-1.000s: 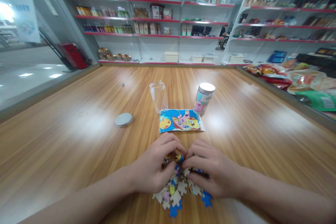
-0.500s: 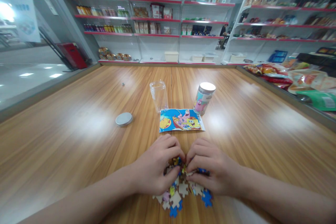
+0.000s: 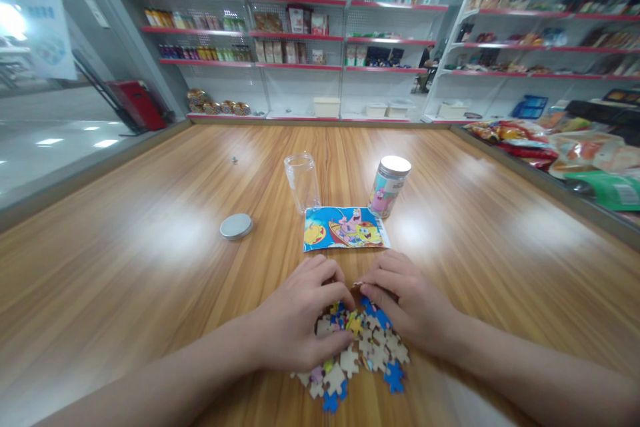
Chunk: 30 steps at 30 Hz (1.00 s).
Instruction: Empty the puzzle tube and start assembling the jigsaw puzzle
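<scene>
A pile of jigsaw puzzle pieces (image 3: 379,348) lies on the wooden table close to me, some with blue or yellow printed faces, many with plain beige backs up. My left hand (image 3: 305,313) curves over the pile's left side, thumb apart from the fingers, with nothing visible held. At the upper right of the pile, my right hand (image 3: 407,300) pinches a small puzzle piece (image 3: 357,285) between thumb and fingers. Just beyond both hands lies a cartoon picture sheet (image 3: 343,230), mostly blue. Behind it stand a clear open jar (image 3: 303,187) and a printed canister (image 3: 387,190) with its lid on.
A silver round lid (image 3: 237,227) rests on the table (image 3: 150,267) to the left. A tiny object (image 3: 235,160) sits farther back. Packaged snacks (image 3: 520,140) are heaped beyond the right edge. Stocked shelves (image 3: 295,67) line the back, and a person (image 3: 425,67) is far off.
My right hand has lifted off the pile's right side and shifted slightly away from me, uncovering more pieces; it now pinches one piece. My left hand has hardly moved, its thumb slightly more extended.
</scene>
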Tool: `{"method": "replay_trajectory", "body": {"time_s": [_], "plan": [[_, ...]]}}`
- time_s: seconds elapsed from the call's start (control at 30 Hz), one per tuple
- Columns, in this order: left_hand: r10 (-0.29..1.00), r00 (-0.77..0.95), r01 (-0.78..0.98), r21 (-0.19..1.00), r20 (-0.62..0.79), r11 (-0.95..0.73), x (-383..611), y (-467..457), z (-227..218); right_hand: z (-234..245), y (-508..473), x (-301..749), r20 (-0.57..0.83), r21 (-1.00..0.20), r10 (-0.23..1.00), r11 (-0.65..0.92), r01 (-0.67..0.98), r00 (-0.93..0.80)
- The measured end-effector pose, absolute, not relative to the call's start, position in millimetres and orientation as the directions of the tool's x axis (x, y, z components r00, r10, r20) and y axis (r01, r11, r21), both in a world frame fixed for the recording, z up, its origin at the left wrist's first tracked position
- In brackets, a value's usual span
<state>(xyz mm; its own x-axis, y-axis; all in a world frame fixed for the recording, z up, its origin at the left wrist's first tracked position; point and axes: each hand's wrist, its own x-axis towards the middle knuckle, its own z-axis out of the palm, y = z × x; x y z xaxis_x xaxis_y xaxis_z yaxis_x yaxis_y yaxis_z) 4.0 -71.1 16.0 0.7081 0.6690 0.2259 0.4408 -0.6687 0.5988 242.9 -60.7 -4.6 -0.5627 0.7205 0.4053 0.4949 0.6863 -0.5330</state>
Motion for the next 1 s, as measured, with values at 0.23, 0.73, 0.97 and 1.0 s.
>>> {"method": "replay_trajectory", "body": {"time_s": [0.23, 0.73, 0.97, 1.0], "plan": [[0.686, 0.685, 0.44, 0.611, 0.245, -0.658, 3.2, -68.7, 10.1, -3.9, -61.6, 241.9, 0.396, -0.552, 0.775, 0.63, 0.546, -0.493], [0.851, 0.454, 0.483, 0.729, 0.265, -0.485, 5.1, -62.2, 0.8, 16.4, -75.1, 240.8, 0.392, -0.518, 0.591, 0.775, 0.361, -0.705], [0.871, 0.43, 0.551, 0.695, 0.239, -0.463, 5.1, -58.1, -3.0, 16.2, -73.8, 242.1, 0.327, -0.516, 0.539, 0.79, 0.331, -0.776], [0.878, 0.417, 0.561, 0.693, 0.236, -0.453, 5.0, -57.6, -3.5, 15.9, -73.5, 242.2, 0.322, -0.519, 0.537, 0.789, 0.329, -0.78]]}}
